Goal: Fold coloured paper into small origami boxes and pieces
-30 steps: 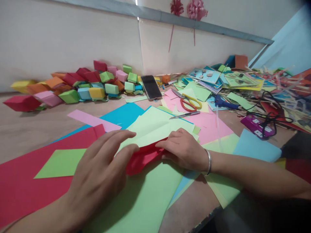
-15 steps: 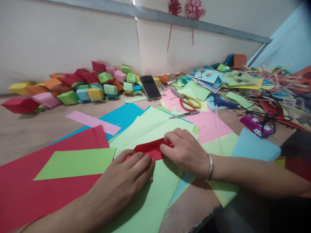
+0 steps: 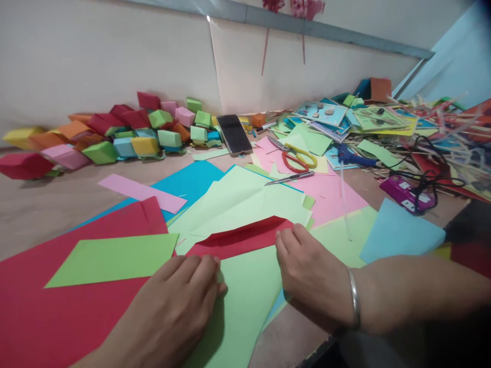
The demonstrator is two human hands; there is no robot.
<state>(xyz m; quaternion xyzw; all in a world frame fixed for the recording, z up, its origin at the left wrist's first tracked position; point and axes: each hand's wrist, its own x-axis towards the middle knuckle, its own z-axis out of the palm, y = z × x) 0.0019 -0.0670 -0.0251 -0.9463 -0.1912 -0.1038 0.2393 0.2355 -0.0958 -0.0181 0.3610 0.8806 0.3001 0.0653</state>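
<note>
A folded strip of red paper (image 3: 242, 237) lies on light green sheets (image 3: 245, 199) in front of me. My left hand (image 3: 172, 304) rests low at the strip's left end, fingers curled together and their tips against the paper's near edge. My right hand (image 3: 307, 268), with a metal bangle on the wrist, has its curled fingers pinched at the strip's right end. A large red sheet (image 3: 46, 312) with a green rectangle (image 3: 115, 255) on it lies to the left.
Several coloured paper boxes (image 3: 115, 135) line the wall at the back left. A phone (image 3: 233, 134), scissors (image 3: 297, 158), a blade (image 3: 289, 178), a blue glue gun (image 3: 351, 156) and a purple device with a cable (image 3: 406, 194) lie beyond. Cards and sticks (image 3: 422, 128) pile up at the right. The table's edge (image 3: 307, 352) runs near right.
The red paper went from bunched between my hands to a flat, longer strip. My left hand drew back towards me and curled; my right hand slid right to the strip's end.
</note>
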